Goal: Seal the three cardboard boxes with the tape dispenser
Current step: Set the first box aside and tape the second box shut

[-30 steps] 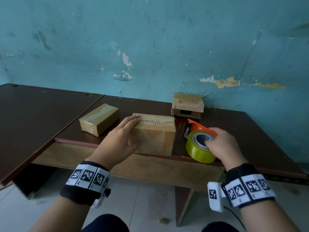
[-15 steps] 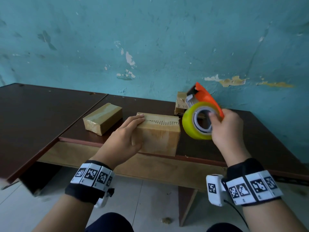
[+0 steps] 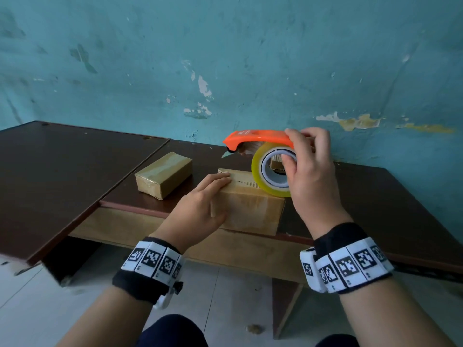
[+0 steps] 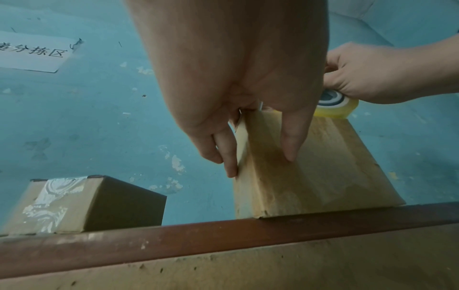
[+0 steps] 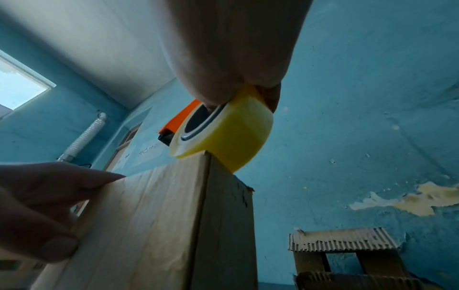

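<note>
Left hand (image 3: 200, 209) lies flat-fingered against the box (image 3: 250, 209) at the table's (image 3: 375, 196) front edge; right hand (image 3: 310, 171) grips the dispenser (image 3: 258, 139), roll touching the box's top right corner.

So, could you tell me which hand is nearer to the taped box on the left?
Left. The left hand rests on the middle box beside the taped box; the right hand holds the tape dispenser farther right.

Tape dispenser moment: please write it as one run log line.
right hand grips tape dispenser | roll over middle box | left hand steadies box
</note>
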The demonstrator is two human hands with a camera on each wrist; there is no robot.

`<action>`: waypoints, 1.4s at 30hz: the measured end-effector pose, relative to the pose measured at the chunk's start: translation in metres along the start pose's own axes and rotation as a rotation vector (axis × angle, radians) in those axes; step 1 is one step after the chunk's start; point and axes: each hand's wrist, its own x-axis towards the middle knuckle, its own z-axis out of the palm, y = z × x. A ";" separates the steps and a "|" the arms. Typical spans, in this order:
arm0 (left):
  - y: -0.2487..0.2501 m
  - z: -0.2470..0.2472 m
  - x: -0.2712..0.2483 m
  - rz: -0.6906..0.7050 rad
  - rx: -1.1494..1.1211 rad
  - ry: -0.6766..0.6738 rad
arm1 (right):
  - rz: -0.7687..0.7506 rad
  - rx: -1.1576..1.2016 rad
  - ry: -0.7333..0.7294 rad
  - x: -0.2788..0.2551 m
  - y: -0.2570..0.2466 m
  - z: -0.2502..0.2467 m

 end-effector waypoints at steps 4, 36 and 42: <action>0.001 -0.001 0.002 0.002 -0.033 -0.017 | -0.099 -0.074 0.018 -0.003 0.001 0.006; 0.013 -0.009 0.016 -0.581 -1.137 0.199 | -0.023 -0.045 -0.110 0.012 -0.008 0.019; 0.018 -0.014 0.018 -0.640 -1.175 0.188 | -0.049 -0.056 -0.124 0.014 -0.007 0.021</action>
